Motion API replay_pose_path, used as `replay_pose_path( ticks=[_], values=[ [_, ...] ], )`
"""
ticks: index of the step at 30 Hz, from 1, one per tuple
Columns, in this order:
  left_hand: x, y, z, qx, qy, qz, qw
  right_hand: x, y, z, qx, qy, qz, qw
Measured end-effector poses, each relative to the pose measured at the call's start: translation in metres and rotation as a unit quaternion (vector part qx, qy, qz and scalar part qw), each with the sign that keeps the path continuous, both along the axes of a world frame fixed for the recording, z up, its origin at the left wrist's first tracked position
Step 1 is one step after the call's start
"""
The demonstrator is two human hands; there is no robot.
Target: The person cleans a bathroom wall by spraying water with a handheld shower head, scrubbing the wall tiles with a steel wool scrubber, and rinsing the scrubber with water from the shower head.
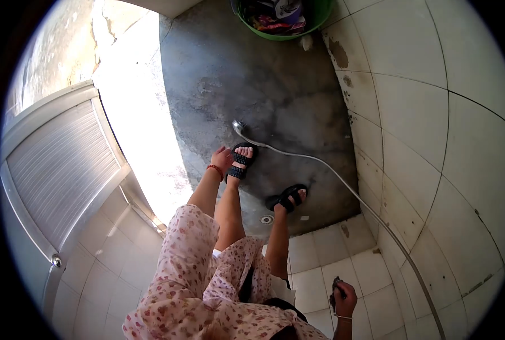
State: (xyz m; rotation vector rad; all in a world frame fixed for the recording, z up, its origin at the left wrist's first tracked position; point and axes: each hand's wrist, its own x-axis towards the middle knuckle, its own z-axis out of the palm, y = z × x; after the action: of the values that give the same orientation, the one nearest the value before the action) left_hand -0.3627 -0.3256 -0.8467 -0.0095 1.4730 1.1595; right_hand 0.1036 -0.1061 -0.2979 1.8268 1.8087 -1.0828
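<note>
My left hand (222,158), with a red beaded bracelet at the wrist, hangs over the floor beside my left foot in a black sandal (241,160). Its fingers look loosely bent and apart, and nothing shows in them. Just beyond lies a shower head (238,126) on the wet grey floor, its metal hose (320,161) running off to the lower right. Low in the view, near the tiled wall, my right hand (346,298) is closed around a small dark thing (335,290) whose kind I cannot make out.
A green bucket (280,37) with colourful packets inside stands at the far end. White tiled wall (414,130) rises on the right. A metal-framed door (65,170) stands at the left, by a sunlit strip. A round floor drain (267,220) lies between my legs.
</note>
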Motion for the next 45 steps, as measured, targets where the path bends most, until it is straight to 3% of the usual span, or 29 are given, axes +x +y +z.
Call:
replay_pose_path(
  ticks=[1, 3, 8, 10, 11, 14, 15, 18, 21, 25, 30, 33, 39, 41, 45],
  values=[
    [-0.004, -0.003, 0.037, -0.038, -0.013, 0.036, 0.999, -0.004, 0.003, 0.004, 0.011, 0.017, 0.008, 1.000],
    [-0.011, 0.021, 0.149, -0.267, -0.112, 0.273, 0.917, -0.009, 0.002, 0.010, 0.030, 0.050, 0.020, 0.998],
    [-0.024, -0.043, 0.271, -0.351, -0.040, 0.157, 0.922, -0.004, -0.006, 0.041, 0.076, 0.102, 0.000, 0.992],
    [-0.020, -0.075, 0.283, -0.385, 0.113, -0.037, 0.915, 0.002, -0.005, 0.056, 0.123, 0.127, 0.004, 0.984],
    [-0.025, -0.087, 0.286, -0.375, 0.141, -0.082, 0.912, 0.005, -0.003, 0.062, 0.151, 0.137, 0.016, 0.979],
    [-0.031, -0.060, 0.383, -0.322, 0.291, -0.170, 0.885, 0.015, -0.001, 0.089, 0.209, 0.169, 0.027, 0.963],
    [-0.027, -0.044, 0.432, -0.287, 0.281, -0.116, 0.908, 0.020, 0.003, 0.094, 0.222, 0.182, 0.032, 0.957],
    [-0.008, -0.067, 0.453, -0.220, 0.346, -0.063, 0.910, 0.042, 0.012, 0.094, 0.255, 0.227, 0.042, 0.939],
    [0.035, -0.101, 0.493, -0.226, 0.311, 0.002, 0.923, 0.055, 0.013, 0.112, 0.275, 0.257, 0.045, 0.925],
    [0.100, -0.166, 0.503, -0.264, 0.321, -0.023, 0.909, 0.083, 0.009, 0.116, 0.303, 0.286, 0.054, 0.907],
    [0.168, -0.222, 0.528, -0.379, 0.335, -0.151, 0.849, 0.116, -0.002, 0.102, 0.297, 0.275, 0.033, 0.914],
    [0.178, -0.253, 0.515, -0.411, 0.338, -0.230, 0.815, 0.123, -0.008, 0.097, 0.296, 0.265, 0.016, 0.918],
    [0.141, -0.225, 0.521, -0.389, 0.333, -0.228, 0.828, 0.091, -0.002, 0.103, 0.282, 0.238, -0.041, 0.928],
    [0.120, -0.201, 0.525, -0.357, 0.312, -0.197, 0.858, 0.075, 0.003, 0.107, 0.280, 0.244, -0.021, 0.928],
    [0.076, -0.139, 0.546, -0.265, 0.375, -0.190, 0.868, 0.033, 0.020, 0.108, 0.267, 0.232, 0.030, 0.935]
  ],
)
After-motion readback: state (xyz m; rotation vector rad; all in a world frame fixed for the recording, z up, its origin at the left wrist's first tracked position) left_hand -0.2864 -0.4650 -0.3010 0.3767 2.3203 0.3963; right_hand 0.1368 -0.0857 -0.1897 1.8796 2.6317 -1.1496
